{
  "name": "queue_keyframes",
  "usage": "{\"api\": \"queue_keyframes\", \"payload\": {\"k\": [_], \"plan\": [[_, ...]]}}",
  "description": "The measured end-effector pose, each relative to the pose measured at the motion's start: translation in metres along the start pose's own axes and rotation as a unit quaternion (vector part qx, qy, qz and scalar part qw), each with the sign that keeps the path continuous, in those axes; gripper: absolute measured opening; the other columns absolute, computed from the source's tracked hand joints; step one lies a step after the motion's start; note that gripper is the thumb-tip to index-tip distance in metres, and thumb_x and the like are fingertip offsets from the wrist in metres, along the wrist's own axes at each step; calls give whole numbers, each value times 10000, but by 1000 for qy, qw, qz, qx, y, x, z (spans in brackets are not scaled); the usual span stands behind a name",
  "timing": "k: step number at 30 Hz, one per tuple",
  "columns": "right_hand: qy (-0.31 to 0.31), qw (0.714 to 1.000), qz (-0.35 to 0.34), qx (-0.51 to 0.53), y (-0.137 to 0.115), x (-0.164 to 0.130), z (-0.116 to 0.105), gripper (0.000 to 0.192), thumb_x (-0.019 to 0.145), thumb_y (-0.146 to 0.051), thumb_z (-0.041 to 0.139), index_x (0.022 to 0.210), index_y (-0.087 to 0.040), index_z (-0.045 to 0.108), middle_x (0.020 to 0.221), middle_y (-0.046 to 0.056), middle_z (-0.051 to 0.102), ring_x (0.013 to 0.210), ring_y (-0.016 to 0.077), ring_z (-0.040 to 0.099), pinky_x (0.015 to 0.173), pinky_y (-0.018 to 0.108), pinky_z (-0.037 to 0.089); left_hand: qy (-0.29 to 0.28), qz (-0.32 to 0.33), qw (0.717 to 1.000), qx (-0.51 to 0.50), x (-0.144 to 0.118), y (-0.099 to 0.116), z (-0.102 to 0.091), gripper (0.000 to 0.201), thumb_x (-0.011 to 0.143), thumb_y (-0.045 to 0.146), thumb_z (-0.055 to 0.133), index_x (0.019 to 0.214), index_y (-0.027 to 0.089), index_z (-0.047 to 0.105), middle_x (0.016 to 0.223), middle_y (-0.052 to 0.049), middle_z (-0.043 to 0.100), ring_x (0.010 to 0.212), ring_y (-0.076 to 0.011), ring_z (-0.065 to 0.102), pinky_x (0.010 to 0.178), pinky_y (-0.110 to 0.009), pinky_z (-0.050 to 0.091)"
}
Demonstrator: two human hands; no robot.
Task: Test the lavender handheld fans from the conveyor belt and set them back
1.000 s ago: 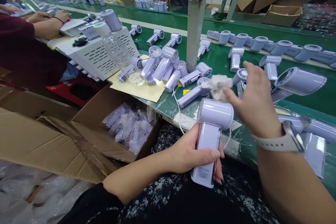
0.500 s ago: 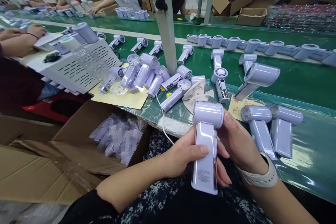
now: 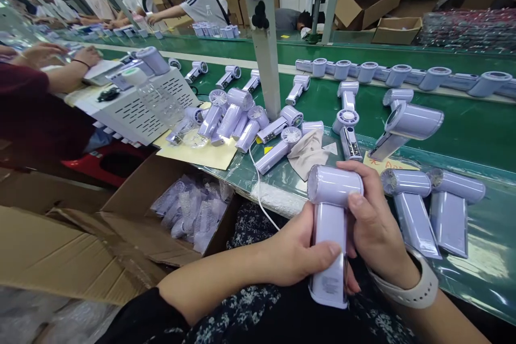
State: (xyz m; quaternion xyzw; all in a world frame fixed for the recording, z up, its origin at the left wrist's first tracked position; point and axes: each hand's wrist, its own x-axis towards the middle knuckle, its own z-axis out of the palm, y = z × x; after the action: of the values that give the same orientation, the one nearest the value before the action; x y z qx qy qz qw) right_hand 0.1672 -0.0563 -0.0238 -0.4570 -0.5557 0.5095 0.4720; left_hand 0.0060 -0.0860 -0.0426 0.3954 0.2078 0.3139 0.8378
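A lavender handheld fan (image 3: 329, 226) stands upright in front of me, its round head at the top and small print low on the handle. My left hand (image 3: 306, 247) is closed around the handle, thumb across its face. At the head's right end, my right hand (image 3: 373, 215) grips the fan with thumb and fingers; some of its fingers are hidden behind. A crumpled beige cloth (image 3: 307, 153) lies just beyond the fan. To the right, two more lavender fans (image 3: 415, 215) lie on the green bench, next to a yellow note (image 3: 379, 164) with red writing.
Several fans (image 3: 229, 113) are heaped on yellow card at the left. Below the bench edge, a cardboard box (image 3: 133, 199) holds bagged lavender pieces. A grey post (image 3: 264, 48) rises behind the heap. A slotted white metal case (image 3: 137, 105) stands near a co-worker's hands (image 3: 86, 56).
My right hand has shifted up onto the fan's head, its thumb now across the front. The whole view has swung slightly to the left.
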Motion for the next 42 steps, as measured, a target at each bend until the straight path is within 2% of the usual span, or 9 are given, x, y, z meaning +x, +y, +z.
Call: {"api": "queue_keyframes", "payload": {"k": [4, 7, 12, 14, 16, 19, 22, 27, 42], "plan": [[82, 996, 18, 18, -1, 12, 9, 332, 1030, -564, 442, 1064, -276, 602, 891, 45, 606, 662, 201, 576, 529, 309, 501, 33, -14, 997, 70, -4, 0, -2, 787, 882, 559, 731, 1401, 205, 257, 819, -18, 685, 635, -169, 693, 662, -318, 582], [-11, 993, 78, 85, 5, 14, 11, 464, 1013, -678, 381, 1077, -281, 612, 882, 59, 658, 620, 215, 601, 510, 336, 525, 79, 102, 978, 166, -8, 1, -6, 757, 925, 636, 609, 1449, 179, 309, 1028, -119, 698, 906, -263, 725, 868, -470, 584], [-168, 975, 143, 19, 26, 0, 11, 481, 754, -597, 833, 1072, -259, 705, 1057, 124, 783, 959, 350, 749, 820, 455, 650, 262, 285, 748, 539, -10, 11, -34, 704, 964, 727, 375, 1265, 158, 662, 1401, -208, 574, 1361, -378, 448, 1216, -568, 277], [-154, 970, 188, -1, 28, -3, 9, 490, 713, -561, 875, 1042, -232, 723, 1033, 143, 798, 928, 363, 769, 793, 456, 667, 312, 266, 671, 618, -18, 28, -60, 604, 975, 687, 408, 1065, 204, 760, 1321, -158, 644, 1290, -334, 516, 1183, -516, 335], [-140, 964, 224, 22, 23, -6, 7, 492, 715, -573, 863, 1021, -213, 724, 950, 146, 799, 779, 339, 777, 641, 415, 673, 476, 195, 576, 635, -34, 55, -95, 419, 979, 581, 520, 926, 249, 771, 1140, -78, 718, 1142, -254, 609, 1104, -428, 433], [-107, 963, 239, 62, 9, -12, 7, 499, 673, -615, 862, 923, -206, 720, 813, 129, 777, 598, 300, 741, 457, 353, 615, 663, 135, 465, 571, -73, 100, -158, 316, 1045, 293, 425, 1102, 149, 701, 1158, -152, 680, 1119, -267, 607, 1053, -463, 467], [-80, 960, 258, 73, -3, -19, 14, 494, 698, -649, 837, 856, -198, 712, 756, 109, 756, 534, 240, 708, 434, 292, 572, 758, 60, 387, 522, -112, 129, -213, 267, 1026, 251, 501, 1200, 108, 647, 1246, -175, 644, 1193, -294, 600, 1064, -533, 477], [-95, 954, 259, 119, -9, -21, 26, 467, 768, -604, 834, 908, -193, 660, 780, 76, 750, 551, 193, 701, 474, 262, 558, 758, -34, 375, 533, -136, 132, -254, 396, 976, 385, 654, 1308, 171, 617, 1340, -117, 638, 1166, -261, 654, 978, -494, 580], [-192, 924, 238, 230, -5, -12, 17, 408, 900, -548, 745, 1018, -198, 572, 811, 49, 748, 589, 171, 725, 550, 263, 583, 754, -38, 354, 552, -153, 128, -288, 389, 978, 380, 652, 1301, 167, 620, 1328, -115, 645, 1160, -259, 659, 975, -491, 583]]}}
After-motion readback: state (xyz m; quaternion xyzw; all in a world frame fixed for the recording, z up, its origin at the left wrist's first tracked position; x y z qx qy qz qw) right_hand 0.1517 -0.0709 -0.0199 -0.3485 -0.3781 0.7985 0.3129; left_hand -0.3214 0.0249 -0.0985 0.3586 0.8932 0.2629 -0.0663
